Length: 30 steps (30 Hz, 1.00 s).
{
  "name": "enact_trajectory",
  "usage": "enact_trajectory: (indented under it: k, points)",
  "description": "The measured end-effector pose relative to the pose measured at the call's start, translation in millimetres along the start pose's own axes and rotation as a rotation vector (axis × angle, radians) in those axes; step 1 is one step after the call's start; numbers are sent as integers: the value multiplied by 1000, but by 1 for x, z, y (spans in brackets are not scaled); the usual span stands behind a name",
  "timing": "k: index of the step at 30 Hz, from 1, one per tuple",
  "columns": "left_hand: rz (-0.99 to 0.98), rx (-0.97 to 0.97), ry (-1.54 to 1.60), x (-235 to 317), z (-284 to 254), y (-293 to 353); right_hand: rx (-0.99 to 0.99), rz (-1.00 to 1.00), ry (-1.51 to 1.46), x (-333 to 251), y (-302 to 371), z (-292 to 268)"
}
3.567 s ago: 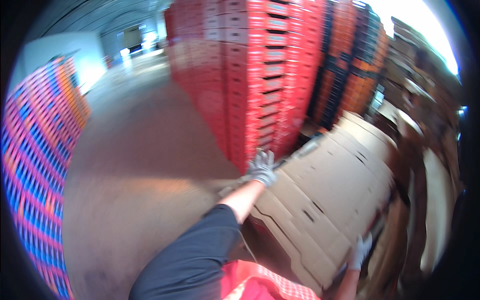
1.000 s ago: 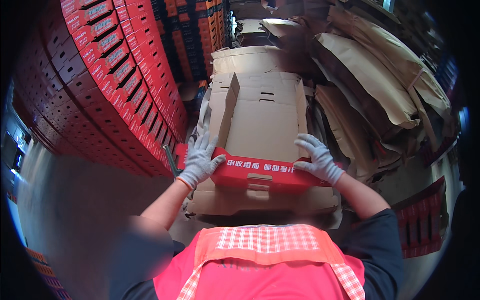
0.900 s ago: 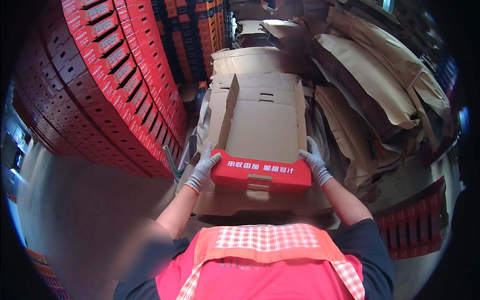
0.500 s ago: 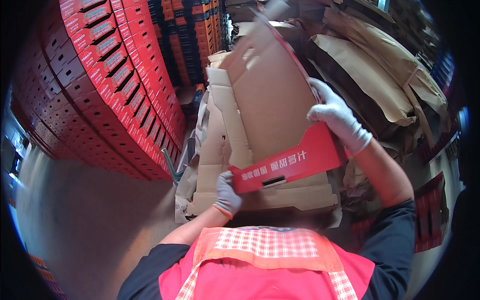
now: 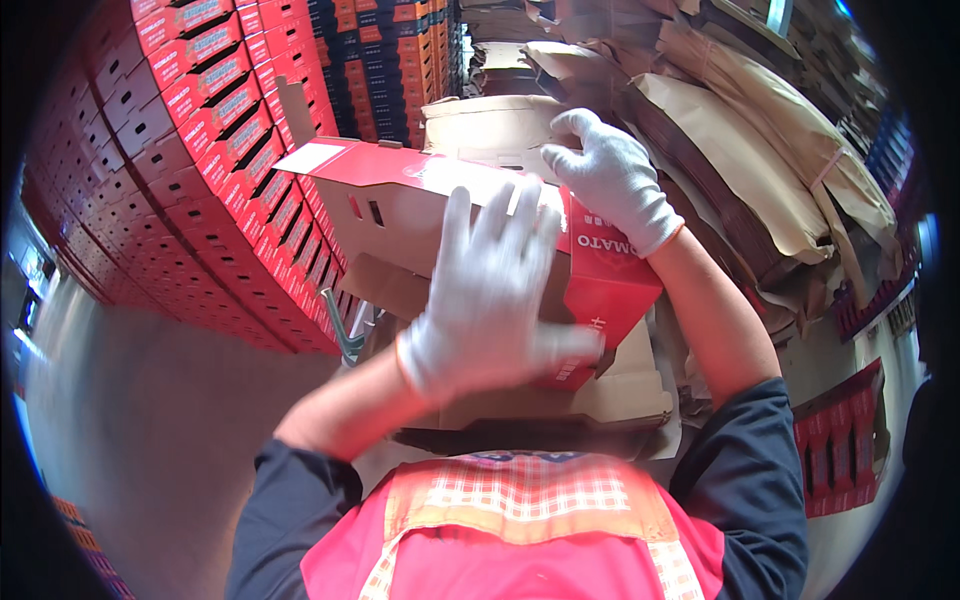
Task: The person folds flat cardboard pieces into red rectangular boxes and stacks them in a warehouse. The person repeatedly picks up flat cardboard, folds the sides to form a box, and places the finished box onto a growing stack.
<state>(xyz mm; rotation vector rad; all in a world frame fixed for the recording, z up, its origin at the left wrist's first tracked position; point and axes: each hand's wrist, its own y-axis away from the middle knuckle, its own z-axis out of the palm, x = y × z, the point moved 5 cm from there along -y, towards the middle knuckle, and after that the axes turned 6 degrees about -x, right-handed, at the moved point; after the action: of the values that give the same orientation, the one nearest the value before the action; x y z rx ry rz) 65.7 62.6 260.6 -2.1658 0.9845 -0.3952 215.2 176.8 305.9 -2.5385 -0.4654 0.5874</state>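
A partly folded cardboard carton (image 5: pixel 400 226), red outside and plain brown inside, is tilted over a pile of flat brown cardboard blanks (image 5: pixel 630 390). My left hand (image 5: pixel 480 290), in a pale glove, passes in front of the carton with its fingers spread, smeared by motion. It hides much of the carton's inside; whether it touches the board cannot be made out. At the far right corner, my gloved right hand (image 5: pixel 610 180) lies against the red side panel (image 5: pixel 606 250). Its thumb and forefinger are apart, with no board visible between them.
Tall stacks of red cartons (image 5: pixel 220 130) stand at the left, with orange and dark blue cartons (image 5: pixel 385 70) behind. Bundles of brown paper-wrapped cardboard (image 5: pixel 740 160) lie at the right. A green metal handle (image 5: pixel 342 330) rises beside the pile. Another red carton (image 5: pixel 840 440) is at lower right.
The carton has turned, its long red side now across the far side. My left hand has left the near red panel and risen, fingers spreading. My right hand has shifted left along the carton.
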Motion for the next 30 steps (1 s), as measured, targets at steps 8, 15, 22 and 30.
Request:
enact_trajectory:
  k: [8,15,22,30]
  points:
    - [-73,-723,115,-62,57,-89,-53,-38,145,19,31,-44]
    - [-44,-635,264,-52,46,-81,-293,-80,1,41,28,-42]
    - [-36,-379,228,-46,43,-57,-533,-124,360,20,-2,19]
    - [-335,50,1347,-99,49,-34,-376,-314,85,-33,26,16]
